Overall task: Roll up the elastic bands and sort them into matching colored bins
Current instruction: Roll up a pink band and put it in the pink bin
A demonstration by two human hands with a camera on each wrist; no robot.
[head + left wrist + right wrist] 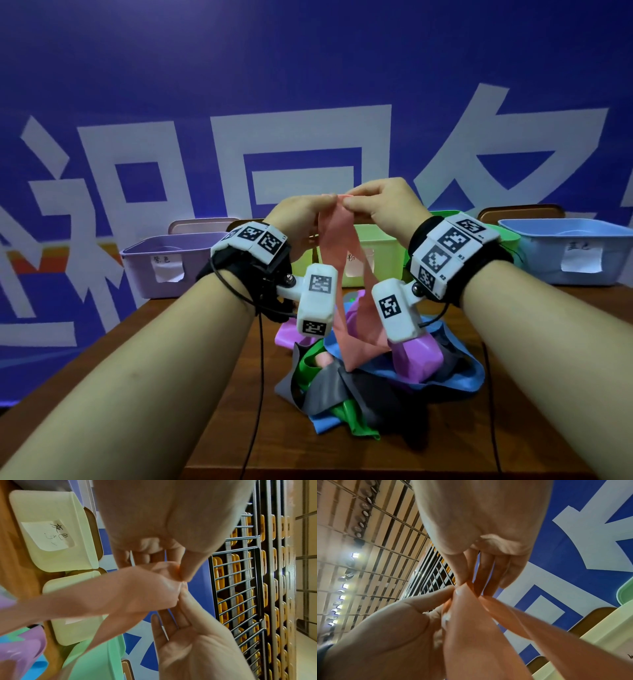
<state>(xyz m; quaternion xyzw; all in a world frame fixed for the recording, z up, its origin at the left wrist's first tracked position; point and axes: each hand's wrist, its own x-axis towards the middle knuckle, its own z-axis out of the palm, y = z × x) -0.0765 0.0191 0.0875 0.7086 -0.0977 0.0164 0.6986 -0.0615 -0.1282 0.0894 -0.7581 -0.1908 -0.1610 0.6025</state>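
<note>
Above the band pile (359,387), your left hand (298,216) and right hand (383,202) pinch the pink band (337,246) top edge, its loop hanging free, bins (565,253) well behind.

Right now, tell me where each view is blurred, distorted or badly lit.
Head view: sharp centre, wide-angle bending at the edges, table dim. Left wrist view: pink band smeared soft, the left hand looms close, rotated scene. Right wrist view: band and right hand soft, ceiling lights glare at left.
</note>
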